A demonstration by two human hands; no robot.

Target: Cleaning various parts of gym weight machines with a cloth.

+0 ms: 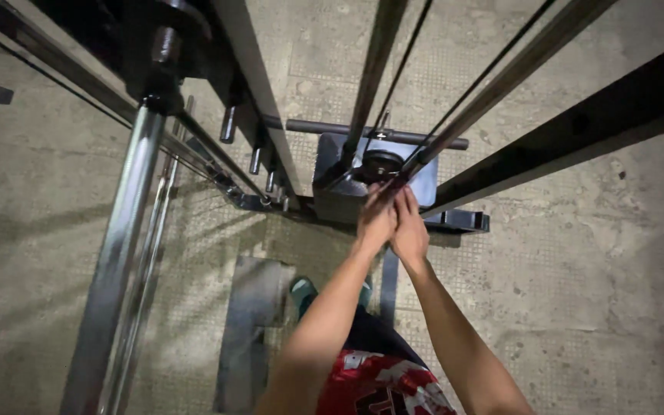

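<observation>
Steel rods — cables — crowd both hands.

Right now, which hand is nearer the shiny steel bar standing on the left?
Left. The left hand is on the side of the steel bar, though well apart from it; the right hand presses against it on the far side.

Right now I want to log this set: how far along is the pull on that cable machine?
Done: both hands, left hand and right hand, are pressed together at the cable end, arms stretched out. In hand: they grip something there, though the handle itself is hidden. The weight stack looks low, near the floor. Left: the frame shows no raised stack, so the pull looks barely begun.
</observation>
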